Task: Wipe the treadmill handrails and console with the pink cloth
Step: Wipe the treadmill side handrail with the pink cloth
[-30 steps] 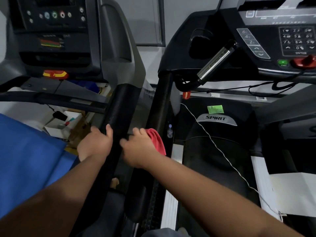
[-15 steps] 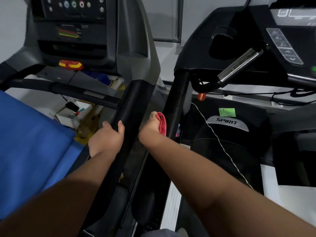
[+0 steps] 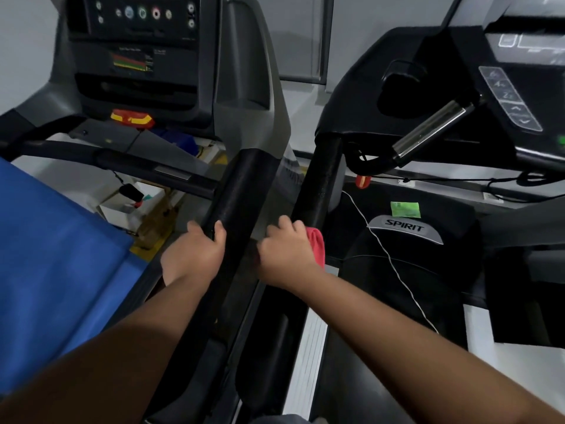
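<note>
Two treadmills side by side, and we look down between them. Left hand (image 3: 195, 255) wraps the black foam handrail (image 3: 241, 191) of the left treadmill, thumb over the top, fingers (image 3: 195, 226) curled round the far side. Right hand (image 3: 287, 255) sits on the neighbouring black handrail (image 3: 321, 179) of the right treadmill, holding the pink cloth (image 3: 316, 246) against it; the cloth bulges out at the hand's right edge, bunched between palm and rail. We see the right fingers (image 3: 286, 223) bent and close together over the cloth, but the fingertips are hidden, so how they pinch it we cannot tell. Both hands sit at roughly the same height, near each other, with the gap between the rails separating them.

Left console (image 3: 137, 41) at top left shows round buttons and a coloured chart, with a red and yellow stop key (image 3: 133, 117) below it. Right console (image 3: 519, 71) at top right has an arrow keypad; a metal grip bar (image 3: 434, 127) angles down from it. A white cord (image 3: 388, 255) runs over the "SPIRIT" motor cover (image 3: 406, 231), with a green sticker (image 3: 405, 209) just above. Blue sheet (image 3: 55, 270) fills the left side.
</note>
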Motion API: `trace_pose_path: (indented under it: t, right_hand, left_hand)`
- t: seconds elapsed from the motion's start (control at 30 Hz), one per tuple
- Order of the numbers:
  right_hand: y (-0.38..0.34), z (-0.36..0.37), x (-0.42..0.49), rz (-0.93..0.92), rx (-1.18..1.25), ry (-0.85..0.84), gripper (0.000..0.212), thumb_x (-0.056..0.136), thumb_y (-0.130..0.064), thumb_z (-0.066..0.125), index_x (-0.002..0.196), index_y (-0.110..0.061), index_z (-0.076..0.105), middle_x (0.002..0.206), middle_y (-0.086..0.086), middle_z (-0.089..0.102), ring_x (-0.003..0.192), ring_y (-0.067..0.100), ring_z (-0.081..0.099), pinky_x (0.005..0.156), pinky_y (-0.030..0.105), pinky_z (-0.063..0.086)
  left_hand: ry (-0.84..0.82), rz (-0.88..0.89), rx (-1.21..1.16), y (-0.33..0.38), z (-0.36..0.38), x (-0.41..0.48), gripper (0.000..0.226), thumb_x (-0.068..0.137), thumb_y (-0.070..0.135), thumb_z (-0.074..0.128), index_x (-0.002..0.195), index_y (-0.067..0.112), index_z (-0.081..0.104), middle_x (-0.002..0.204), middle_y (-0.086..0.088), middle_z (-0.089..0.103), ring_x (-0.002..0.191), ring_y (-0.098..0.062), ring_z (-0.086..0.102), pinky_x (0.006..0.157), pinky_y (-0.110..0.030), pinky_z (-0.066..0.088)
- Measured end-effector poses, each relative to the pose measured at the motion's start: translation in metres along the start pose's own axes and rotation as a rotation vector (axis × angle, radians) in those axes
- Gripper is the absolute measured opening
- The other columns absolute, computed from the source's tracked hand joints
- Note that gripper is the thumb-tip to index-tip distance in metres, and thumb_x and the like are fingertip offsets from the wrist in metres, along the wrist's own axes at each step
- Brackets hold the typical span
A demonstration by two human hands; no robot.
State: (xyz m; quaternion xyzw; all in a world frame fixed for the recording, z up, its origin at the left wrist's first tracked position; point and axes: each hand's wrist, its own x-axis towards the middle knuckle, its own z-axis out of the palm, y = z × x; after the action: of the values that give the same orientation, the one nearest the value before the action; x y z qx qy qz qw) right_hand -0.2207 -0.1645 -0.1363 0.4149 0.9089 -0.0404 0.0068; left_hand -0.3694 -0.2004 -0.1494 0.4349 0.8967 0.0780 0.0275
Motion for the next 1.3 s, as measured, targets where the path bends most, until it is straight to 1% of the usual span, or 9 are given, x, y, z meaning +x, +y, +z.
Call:
trace_pose_path:
  t: [0.17,0.43,0.5,0.57,0.63,0.77,1.07,1.2,1.3]
  right_hand:
    - [0.014,-0.01,0.031,0.157,-0.054,-0.016,0.028,0.091,-0.027,0.047,0.111,-0.015,0.063,0.122,0.008,0.051,0.119,0.031,0.032,0.098,0.041,0.026]
    - [-0.004,0.005,0.03,0.073,-0.19,-0.078,0.028,0.095,-0.026,0.043,0.112,-0.022,0.065,0.121,0.005,0.059,0.12,0.03,0.035,0.101,0.039,0.026]
    - [-0.013,0.011,0.006,0.003,-0.075,0.007,0.025,0.089,-0.028,0.051,0.102,-0.019,0.07,0.11,0.006,0.063,0.115,0.031,0.041,0.097,0.04,0.031]
    - [-0.013,0.013,-0.011,-0.015,0.003,0.157,0.024,0.071,-0.039,0.058,0.072,-0.02,0.072,0.078,0.002,0.064,0.088,0.027,0.054,0.076,0.035,0.042]
    - [-0.001,0.016,-0.013,0.005,0.103,0.242,0.028,0.066,-0.042,0.052,0.061,-0.02,0.069,0.067,-0.001,0.06,0.075,0.026,0.055,0.065,0.031,0.037]
    - [0.027,-0.001,0.008,0.055,0.177,0.132,0.03,0.086,-0.04,0.05,0.097,-0.02,0.069,0.103,0.001,0.059,0.104,0.025,0.04,0.078,0.034,0.021]
    - [-0.015,0.009,0.017,-0.014,-0.229,-0.079,0.031,0.095,-0.031,0.044,0.118,-0.019,0.062,0.124,0.007,0.059,0.12,0.032,0.039,0.105,0.041,0.023]
    - [-0.021,0.024,-0.024,-0.138,0.035,0.222,0.03,0.083,-0.045,0.057,0.095,-0.021,0.071,0.094,0.003,0.065,0.099,0.028,0.051,0.085,0.039,0.036]
    - [0.007,0.035,-0.033,-0.118,0.359,0.508,0.024,0.07,-0.052,0.06,0.074,-0.028,0.063,0.074,-0.007,0.059,0.078,0.02,0.05,0.067,0.031,0.029]
  left_hand:
    - [-0.015,-0.009,-0.007,0.002,-0.001,-0.001,0.059,0.099,0.051,0.021,0.122,0.003,0.045,0.069,-0.005,0.048,0.064,-0.022,0.047,0.056,-0.032,0.036]
    - [-0.005,-0.015,0.006,0.001,0.001,0.0,0.059,0.099,0.051,0.021,0.118,0.001,0.046,0.077,-0.011,0.052,0.071,-0.028,0.049,0.057,-0.033,0.033]
    - [-0.006,-0.014,0.0,0.001,0.0,-0.001,0.059,0.099,0.051,0.021,0.119,0.001,0.046,0.084,-0.015,0.058,0.074,-0.03,0.052,0.057,-0.033,0.033]
    - [-0.005,-0.012,-0.003,0.001,0.0,-0.001,0.059,0.099,0.051,0.021,0.118,0.001,0.046,0.076,-0.011,0.053,0.069,-0.027,0.047,0.056,-0.033,0.033]
    - [-0.007,-0.014,-0.001,0.001,0.001,-0.001,0.059,0.098,0.051,0.02,0.117,0.002,0.046,0.071,-0.007,0.047,0.066,-0.025,0.045,0.054,-0.033,0.033]
    - [0.004,-0.011,0.018,0.001,0.0,-0.001,0.059,0.099,0.051,0.02,0.116,0.002,0.047,0.071,-0.007,0.046,0.062,-0.023,0.043,0.052,-0.032,0.031]
    - [-0.02,-0.015,0.004,0.0,0.002,0.002,0.06,0.098,0.052,0.021,0.117,0.001,0.046,0.061,-0.002,0.038,0.062,-0.021,0.041,0.052,-0.032,0.028]
    - [-0.011,-0.013,0.009,-0.002,0.003,0.002,0.06,0.098,0.052,0.02,0.118,0.0,0.046,0.063,-0.003,0.04,0.065,-0.023,0.043,0.05,-0.031,0.026]
    - [-0.01,-0.014,0.0,-0.001,0.003,0.002,0.061,0.099,0.051,0.021,0.121,0.0,0.045,0.076,-0.011,0.053,0.073,-0.028,0.049,0.054,-0.032,0.031]
